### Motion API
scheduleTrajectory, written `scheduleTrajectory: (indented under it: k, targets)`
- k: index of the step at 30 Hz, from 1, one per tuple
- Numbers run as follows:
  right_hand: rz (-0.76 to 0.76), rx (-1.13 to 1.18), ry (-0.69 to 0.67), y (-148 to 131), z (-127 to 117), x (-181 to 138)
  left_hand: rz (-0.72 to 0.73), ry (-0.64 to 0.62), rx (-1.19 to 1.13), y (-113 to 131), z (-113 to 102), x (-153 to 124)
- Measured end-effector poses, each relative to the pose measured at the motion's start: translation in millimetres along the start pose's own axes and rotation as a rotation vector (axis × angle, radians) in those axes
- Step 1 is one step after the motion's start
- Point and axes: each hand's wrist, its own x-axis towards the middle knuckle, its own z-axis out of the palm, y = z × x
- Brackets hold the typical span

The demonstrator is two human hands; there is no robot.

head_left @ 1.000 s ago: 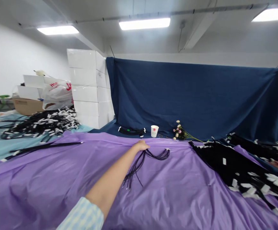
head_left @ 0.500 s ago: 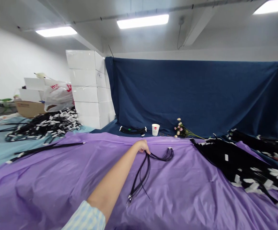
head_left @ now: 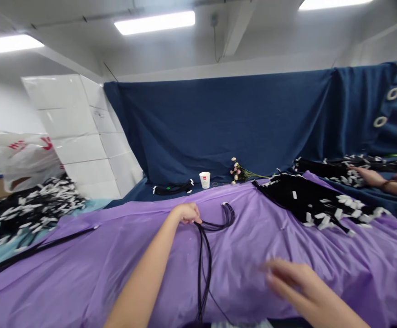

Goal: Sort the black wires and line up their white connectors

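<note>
My left hand [head_left: 188, 213] is closed around a bundle of thin black cords [head_left: 204, 269] above the purple sheet. One end of the bundle curves off to the right and finishes in a small pale tip on the sheet; the other hangs down toward me, past the lower edge of the view. At the lower right, my right hand [head_left: 296, 282] is blurred by motion, with thumb and fingers apart and nothing visible in them. It is apart from the cords, over the purple sheet [head_left: 246, 255].
White-tagged black cords lie piled at right [head_left: 297, 196] and far left [head_left: 30, 207]. A paper cup [head_left: 204, 179], flowers [head_left: 236, 171] and a short black bundle [head_left: 173, 188] stand or lie behind. White boxes [head_left: 82, 136] rise at left. Another person's hands [head_left: 369, 176] are at far right.
The view has turned right and another person's hands show more. My right hand has come into view at the lower right. My left hand still holds the cords, whose lower end has come nearer.
</note>
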Motion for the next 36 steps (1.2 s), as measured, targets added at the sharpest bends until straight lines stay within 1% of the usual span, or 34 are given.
scheduleTrajectory:
  k: [1,2,3,5,7,9,11,13,16,19,22,24,27,30,33,36]
  targets:
    - [-0.003,-0.02,-0.065,-3.7,0.6,24.3,0.042,0.008,-0.038,0.5,-0.3,-7.4]
    - [0.025,-0.072,-0.104,-7.8,2.8,50.3,0.09,0.016,-0.083,1.1,-0.1,-15.7]
    - [0.11,-0.161,-0.071,-11.8,7.2,76.0,0.143,0.024,-0.13,1.6,0.9,-24.9]
    - [0.217,-0.249,0.004,-19.1,22.7,119.2,0.244,0.033,-0.22,1.7,5.8,-44.4]
    - [0.272,-0.304,0.009,-24.9,45.2,144.5,0.322,0.055,-0.299,-0.8,15.3,-63.1]
    - [0.293,-0.336,-0.02,-29.3,68.8,152.3,0.373,0.089,-0.383,-6.5,29.0,-78.3]
    - [0.307,-0.356,-0.037,-32.3,87.5,149.8,0.397,0.128,-0.467,-14.6,45.4,-88.2]
    - [0.316,-0.357,-0.039,-33.2,98.3,145.3,0.39,0.168,-0.545,-23.6,62.3,-92.5]
    - [0.294,-0.303,-0.031,-31.5,102.3,142.4,0.363,0.218,-0.645,-35.1,82.7,-91.2]
    - [0.179,-0.189,0.016,-33.4,100.4,136.5,0.362,0.242,-0.719,-41.3,93.3,-89.4]
    - [0.023,-0.085,0.125,-44.4,101.0,119.8,0.381,0.267,-0.778,-44.0,94.5,-92.9]
    - [-0.063,-0.038,0.175,-54.6,104.2,107.3,0.38,0.314,-0.836,-45.9,90.9,-98.5]
    - [-0.163,0.031,0.225,-69.3,106.6,92.4,0.386,0.337,-0.961,-47.7,82.3,-114.1]
    - [-0.327,0.151,0.271,-79.9,102.3,81.8,0.402,0.379,-1.088,-46.2,75.6,-134.9]
    - [-0.492,0.239,0.292,-86.4,96.4,74.2,0.422,0.448,-1.178,-43.0,73.8,-150.5]
    - [-0.568,0.231,0.269,-91.0,93.2,68.6,0.464,0.483,-1.235,-40.3,74.9,-158.2]
